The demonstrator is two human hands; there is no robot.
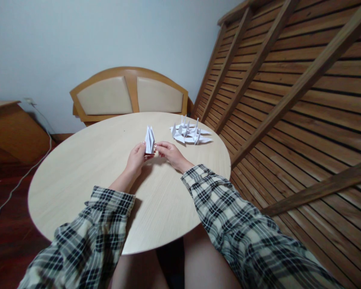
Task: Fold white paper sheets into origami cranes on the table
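Above the round table (78, 172), the folded white paper (149, 141) is pinched between the left hand (135, 159) and right hand (173, 155), near paper cranes (197, 139); folding seems under way; light, even finger pressure seems called for

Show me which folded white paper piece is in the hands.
The slim, pointed piece between the left hand and right hand; the others, winged paper cranes, sit grouped on the table, farther right.
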